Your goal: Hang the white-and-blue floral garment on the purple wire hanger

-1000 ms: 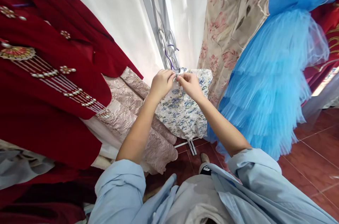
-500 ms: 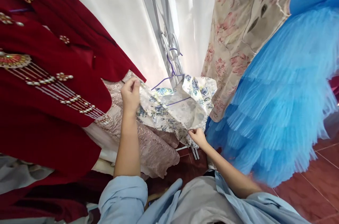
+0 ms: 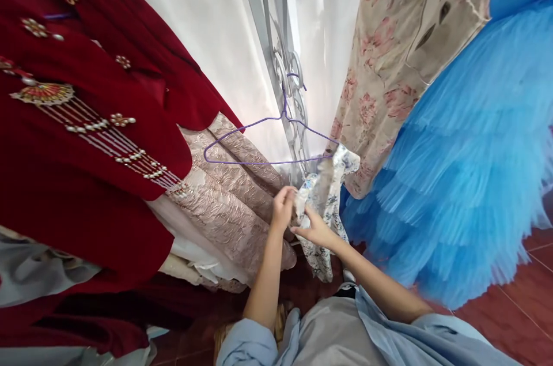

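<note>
A white garment with blue flowers [image 3: 337, 202] hangs from the right end of a purple wire hanger [image 3: 246, 162]; the hanger's left arm is bare. My left hand [image 3: 283, 210] pinches the near edge of the garment, below the hanger bar. Right beside it, my right hand [image 3: 317, 230] has its thumb and fingers around the same gathered cloth, close to my left fingertips. Below my hands the lower part of the garment droops in folds.
Metal rings on a grey rack post [image 3: 280, 26] carry the hanger. On the left hang a beaded dark red velvet garment [image 3: 142, 89] and pink brocade cloth [image 3: 233, 199]. To the right are a beige floral dress [image 3: 367, 78] and a blue tiered tulle dress [image 3: 466, 141]. White curtains [image 3: 185, 8] hang behind.
The garment's left side has come off the hanger. My left hand has moved right and down with the cloth, joining my right hand, which has shifted slightly left and changed its hold.
</note>
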`<state>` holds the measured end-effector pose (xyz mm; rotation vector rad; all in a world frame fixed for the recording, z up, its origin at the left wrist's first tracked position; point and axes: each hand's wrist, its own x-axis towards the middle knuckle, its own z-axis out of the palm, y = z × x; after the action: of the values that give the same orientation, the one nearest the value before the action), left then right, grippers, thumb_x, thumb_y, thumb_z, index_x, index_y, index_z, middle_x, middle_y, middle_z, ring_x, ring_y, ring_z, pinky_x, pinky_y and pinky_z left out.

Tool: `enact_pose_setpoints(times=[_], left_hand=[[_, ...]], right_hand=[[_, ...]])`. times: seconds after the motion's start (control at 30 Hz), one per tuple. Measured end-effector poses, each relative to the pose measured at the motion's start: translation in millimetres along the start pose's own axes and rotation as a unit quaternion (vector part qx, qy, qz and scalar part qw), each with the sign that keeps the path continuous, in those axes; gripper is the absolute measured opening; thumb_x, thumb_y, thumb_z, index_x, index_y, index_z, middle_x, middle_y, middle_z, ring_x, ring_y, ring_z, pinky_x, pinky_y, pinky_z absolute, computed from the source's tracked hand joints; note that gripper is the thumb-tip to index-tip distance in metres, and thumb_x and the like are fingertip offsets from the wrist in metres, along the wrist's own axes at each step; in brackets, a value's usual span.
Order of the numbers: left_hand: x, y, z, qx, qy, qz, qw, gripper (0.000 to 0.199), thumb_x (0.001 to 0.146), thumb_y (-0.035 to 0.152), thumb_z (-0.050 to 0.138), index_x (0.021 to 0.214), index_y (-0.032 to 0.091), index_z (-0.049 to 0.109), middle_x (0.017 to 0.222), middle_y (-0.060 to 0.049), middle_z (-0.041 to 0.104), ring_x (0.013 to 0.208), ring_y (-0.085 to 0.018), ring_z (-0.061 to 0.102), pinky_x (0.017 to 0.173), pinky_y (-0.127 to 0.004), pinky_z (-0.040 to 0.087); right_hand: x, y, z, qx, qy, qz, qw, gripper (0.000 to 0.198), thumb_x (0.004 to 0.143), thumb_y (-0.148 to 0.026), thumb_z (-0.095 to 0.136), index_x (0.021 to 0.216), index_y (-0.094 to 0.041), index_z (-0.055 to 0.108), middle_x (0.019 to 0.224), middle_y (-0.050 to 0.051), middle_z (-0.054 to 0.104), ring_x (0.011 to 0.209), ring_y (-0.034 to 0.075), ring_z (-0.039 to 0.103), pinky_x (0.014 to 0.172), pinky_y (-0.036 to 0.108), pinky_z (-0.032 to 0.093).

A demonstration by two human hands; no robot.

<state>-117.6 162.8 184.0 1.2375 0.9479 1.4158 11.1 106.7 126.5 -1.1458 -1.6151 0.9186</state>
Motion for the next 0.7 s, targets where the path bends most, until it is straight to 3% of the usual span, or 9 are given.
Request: enact_pose_setpoints(times=[0.07, 0.13, 0.27, 0.37, 0.47, 0.57, 0.7], left_hand=[[-11, 4, 15, 0.152, -0.142, 0.066, 0.976, 0.024, 0.089, 0.042, 0.064, 0.086, 0.02, 0.072, 0.092, -0.007, 0.068, 0.096, -0.022, 0.061, 0.095, -0.033, 0.045], [-17, 6, 20, 0.207, -0.244, 0.075, 0.944, 0.029, 0.093, 0.046, 0.058, 0.097, 0.02, 0.071, 0.1, -0.008, 0.068, 0.101, -0.023, 0.061, 0.099, -0.036, 0.044], [-31, -12, 20, 0.124, -0.371, -0.032, 0.92, 0.056, 0.088, 0.066, 0.056, 0.115, 0.018, 0.066, 0.108, -0.01, 0.068, 0.104, -0.026, 0.062, 0.096, -0.037, 0.048], [-54, -30, 17, 0.121, -0.413, -0.142, 0.892, 0.063, 0.074, 0.071, 0.07, 0.102, 0.015, 0.07, 0.101, -0.01, 0.07, 0.101, -0.029, 0.063, 0.091, -0.038, 0.051], [-72, -29, 5, 0.173, -0.388, -0.194, 0.884, 0.05, 0.074, 0.059, 0.075, 0.095, 0.014, 0.071, 0.097, -0.008, 0.071, 0.095, -0.028, 0.063, 0.087, -0.037, 0.052], [-77, -6, -15, 0.213, -0.322, -0.148, 0.911, 0.036, 0.082, 0.046, 0.068, 0.101, 0.016, 0.068, 0.104, -0.006, 0.07, 0.1, -0.026, 0.06, 0.092, -0.036, 0.049], [-80, 36, -30, 0.269, -0.274, -0.102, 0.918, 0.023, 0.089, 0.041, 0.058, 0.091, 0.018, 0.061, 0.088, -0.001, 0.063, 0.084, -0.02, 0.056, 0.077, -0.029, 0.045]], right_hand=[[-4, -11, -12, 0.009, -0.053, 0.028, 0.998, 0.019, 0.078, -0.035, 0.065, 0.085, -0.018, 0.061, 0.081, 0.004, 0.065, 0.075, 0.021, 0.058, 0.07, 0.033, 0.049], [-12, -20, -33, 0.005, -0.102, 0.056, 0.993, 0.023, 0.082, -0.034, 0.06, 0.067, -0.019, 0.051, 0.062, -0.001, 0.052, 0.059, 0.015, 0.046, 0.056, 0.028, 0.04], [-26, -44, -93, -0.003, -0.22, 0.065, 0.973, 0.032, 0.083, -0.037, 0.061, 0.062, -0.018, 0.047, 0.056, -0.005, 0.042, 0.054, 0.01, 0.036, 0.049, 0.024, 0.03], [-23, -64, -143, -0.019, -0.25, 0.022, 0.968, 0.023, 0.08, -0.031, 0.061, 0.063, -0.016, 0.055, 0.059, -0.004, 0.047, 0.055, 0.01, 0.039, 0.051, 0.023, 0.031], [-2, -74, -196, -0.046, -0.18, -0.011, 0.983, 0.019, 0.074, -0.03, 0.063, 0.064, -0.014, 0.062, 0.06, -0.001, 0.054, 0.057, 0.012, 0.045, 0.054, 0.024, 0.035], [33, -71, -248, -0.049, -0.031, -0.006, 0.998, 0.023, 0.066, -0.037, 0.068, 0.058, -0.015, 0.063, 0.054, 0.0, 0.053, 0.054, 0.014, 0.045, 0.052, 0.026, 0.034], [98, -65, -299, -0.026, 0.141, -0.021, 0.989, 0.026, 0.059, -0.038, 0.069, 0.049, -0.019, 0.056, 0.05, 0.0, 0.048, 0.053, 0.013, 0.039, 0.051, 0.026, 0.032]])
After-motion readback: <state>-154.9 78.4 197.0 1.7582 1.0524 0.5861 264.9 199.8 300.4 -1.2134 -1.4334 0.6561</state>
